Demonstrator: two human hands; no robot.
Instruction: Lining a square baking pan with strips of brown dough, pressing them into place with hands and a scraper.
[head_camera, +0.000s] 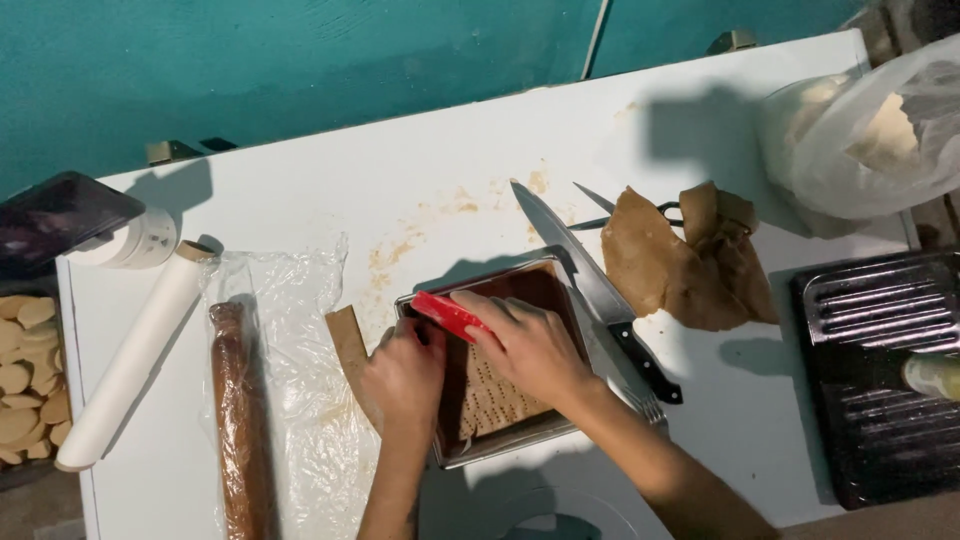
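Right hand (525, 345) is clamped over a red scraper (447, 314), fingers wrapped along its top edge, blade tipped down into the metal pan (560, 425). Inside the pan lies a flat sheet of dough (490, 395), pale and dotted with rows of holes — it sits at the middle of the white table (420, 190), right under both hands. Left hand (405, 375) is closed on the pan's left rim, pinning it so it won't slide.

To do this cleanly, I'd say keep the scraper upright and press straight down rather than dragging, so the sheet doesn't tear along the holes. Left-hand grip looks right; steady pressure there matters.

Around them: a large knife (575, 265) rests along the pan's right edge, scissors (625, 212) and crumpled brown paper (690, 260) beyond it. On the left, a log of dough (240, 420) on plastic wrap (300, 380), and a paper roll (130, 360) — well apart from the pan.
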